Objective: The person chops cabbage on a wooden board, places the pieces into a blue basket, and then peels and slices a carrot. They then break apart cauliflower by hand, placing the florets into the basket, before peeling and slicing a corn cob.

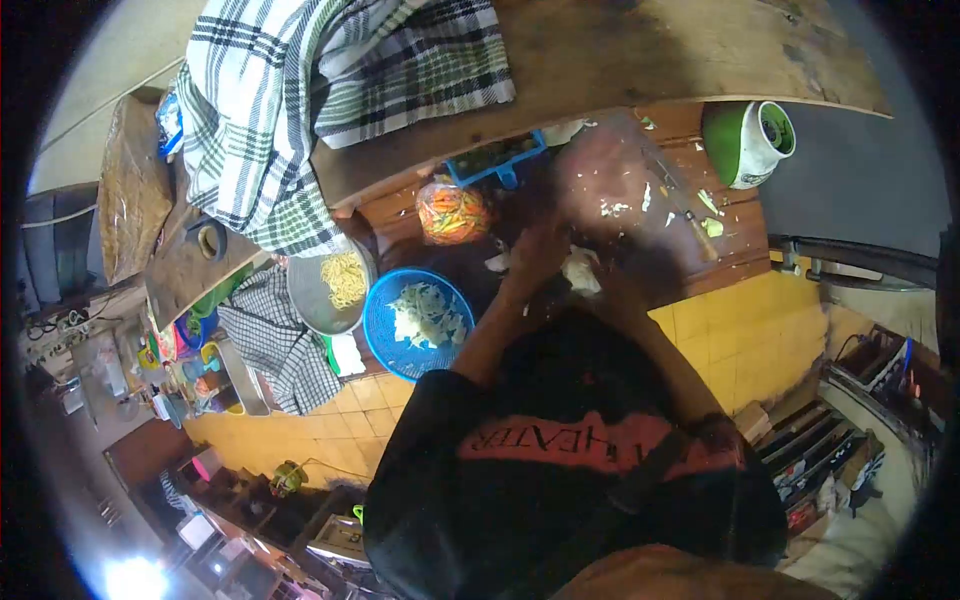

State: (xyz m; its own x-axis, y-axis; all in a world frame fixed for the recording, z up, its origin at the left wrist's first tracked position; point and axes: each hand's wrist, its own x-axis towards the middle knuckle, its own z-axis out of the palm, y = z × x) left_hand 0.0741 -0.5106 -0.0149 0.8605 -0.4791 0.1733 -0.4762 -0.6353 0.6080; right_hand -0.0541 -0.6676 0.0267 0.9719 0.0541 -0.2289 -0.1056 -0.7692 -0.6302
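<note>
My left hand (pixel 540 252) reaches over the brown worktop, its fingers dark and lost in shadow. To its right, a whitish, crumpled-looking lump (pixel 581 272) lies between my two hands. My right hand (pixel 618 290) is right beside that lump, its fingers mostly hidden; I cannot tell if it grips it. Ahead of the hands, a rounded reddish-brown board (pixel 600 170) carries small pale scraps. A knife (pixel 697 228) with a wooden handle rests to its right. Left of my left arm sits a blue plastic colander (pixel 374 318) with shredded pale cabbage (pixel 425 312) inside.
A clear bag of cut orange and green vegetables (pixel 453 212) stands near a blue-rimmed tray (pixel 497 160). Yellow noodles (pixel 344 279) lie in a metal pan (pixel 305 295). A green-and-white container (pixel 745 145) is at the right. Checked cloth (pixel 250 110) drapes over a raised wooden shelf (pixel 620 50).
</note>
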